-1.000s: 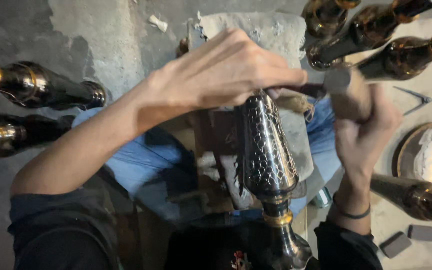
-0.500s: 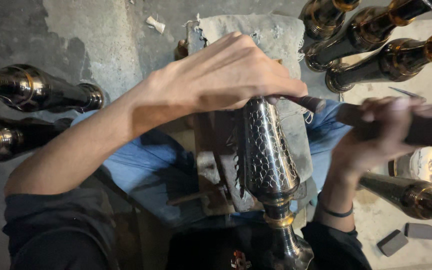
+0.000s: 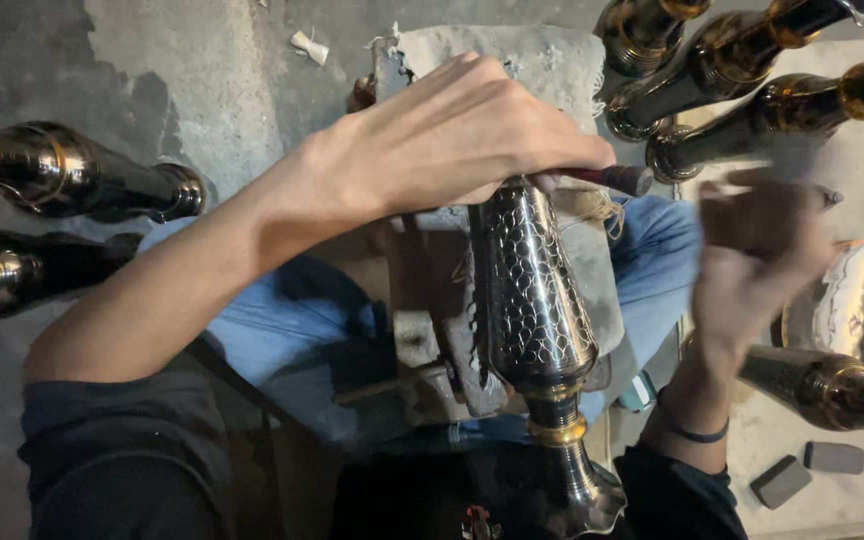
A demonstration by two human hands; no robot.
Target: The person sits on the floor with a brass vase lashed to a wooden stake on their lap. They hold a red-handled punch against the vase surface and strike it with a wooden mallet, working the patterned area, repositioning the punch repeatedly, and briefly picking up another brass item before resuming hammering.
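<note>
A person seated on a concrete floor (image 3: 162, 70) is working a dark metal vase (image 3: 530, 300) with a hammered scale pattern, which is lying lengthwise over a padded block (image 3: 542, 60) between the knees, its flared foot pointing toward the body. The left hand (image 3: 452, 140) is draping over the vase's upper end, fingers curled and pinching a slim punch-like tool (image 3: 607, 178) against the metal. The right hand (image 3: 752, 260) is hanging in the air to the side, motion-blurred; it seems to be closing around something dark, but whether it is gripping anything cannot be told.

The risk here looks plain: the left fingers are sitting right beside the tool's exposed end, so a blow landing off-line could catch them or skid across the finished pattern. The round body is also resting on a narrow support and could roll if the hold loosens.

Room is tight. Similar finished vases (image 3: 752, 70) are lying close at upper right, two more (image 3: 62, 180) at left, and another (image 3: 822, 385) is lying just beneath the right wrist beside a shiny round dish (image 3: 852, 290). Two small grey blocks (image 3: 807, 468) are sitting near the lower right edge.
</note>
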